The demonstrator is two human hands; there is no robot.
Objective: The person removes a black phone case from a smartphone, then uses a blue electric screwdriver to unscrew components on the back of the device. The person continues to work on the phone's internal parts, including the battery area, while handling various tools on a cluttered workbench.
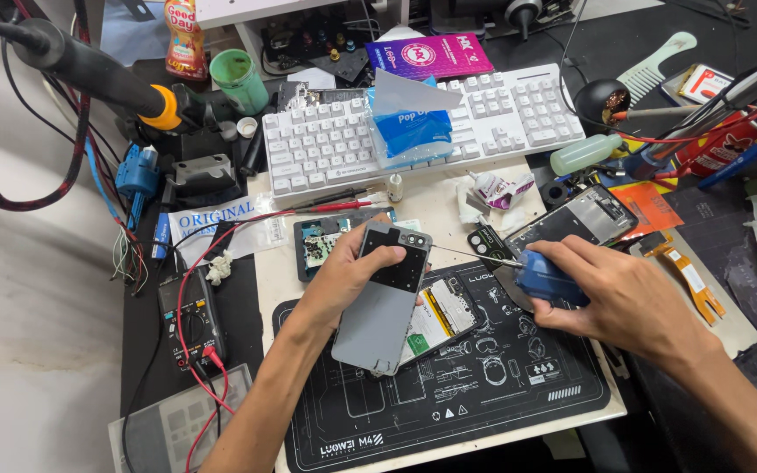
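Cluttered counter with black repair mat, left hand gripping tilted grey phone back cover, right hand clasping blue needle-tipped bottle beside it

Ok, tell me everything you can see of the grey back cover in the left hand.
The back cover is a flat grey panel, matte, plastic or metal by its look, with rounded corners. Its upper part carries a dark rectangular patch and a camera cutout near the top edge. It is tilted, lifted off the open phone that lies beneath it on the black mat. The left hand grips its upper left edge, fingers curled over the top. The thin tip of the blue tool in the right hand points at its upper right edge.
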